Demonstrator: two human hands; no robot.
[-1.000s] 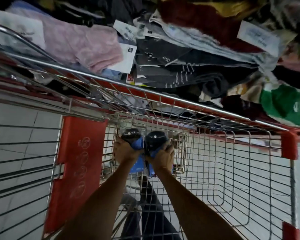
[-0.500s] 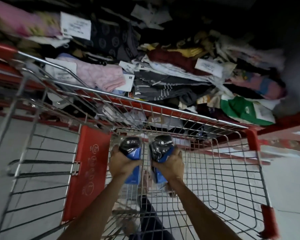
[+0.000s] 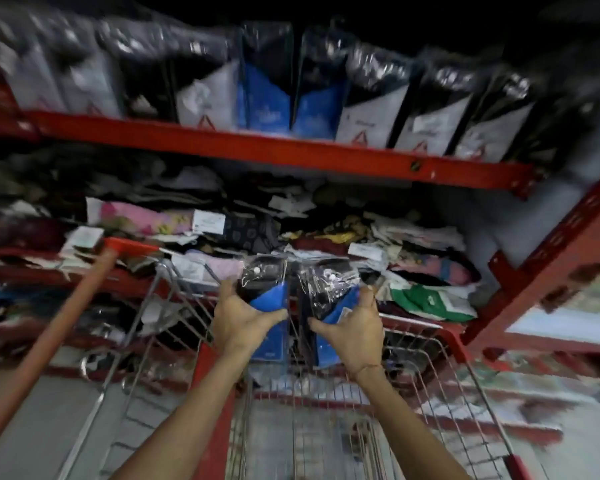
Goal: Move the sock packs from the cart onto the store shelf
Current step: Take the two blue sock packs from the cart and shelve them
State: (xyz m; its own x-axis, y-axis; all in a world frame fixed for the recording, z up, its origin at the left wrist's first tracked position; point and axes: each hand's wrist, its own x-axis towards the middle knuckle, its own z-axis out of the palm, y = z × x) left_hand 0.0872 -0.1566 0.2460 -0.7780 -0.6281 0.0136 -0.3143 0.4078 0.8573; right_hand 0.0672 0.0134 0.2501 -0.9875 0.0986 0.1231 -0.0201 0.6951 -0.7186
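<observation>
Carry step: left hand [image 3: 246, 315] and right hand [image 3: 352, 329] each clamp a sock pack [image 3: 269, 299] above the cart [image 3: 326, 427]; next, probably raise both to the upper shelf's [image 3: 274, 147] front edge.

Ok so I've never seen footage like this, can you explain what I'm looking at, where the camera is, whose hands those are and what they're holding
There is no machine here. The picture comes from a wide-angle camera worn on a person's head, looking forward and down, so the two bare arms are the wearer's own. The left hand grips one sock pack, clear plastic with a blue card, and the right hand grips a second sock pack. Both are held above a wire shopping cart with red trim. Ahead stands a red metal shelf. Its upper level carries a row of upright packs, white and blue; the lower level holds a loose pile of clothing. The picture is blurred, so printed labels cannot be read.
</observation>
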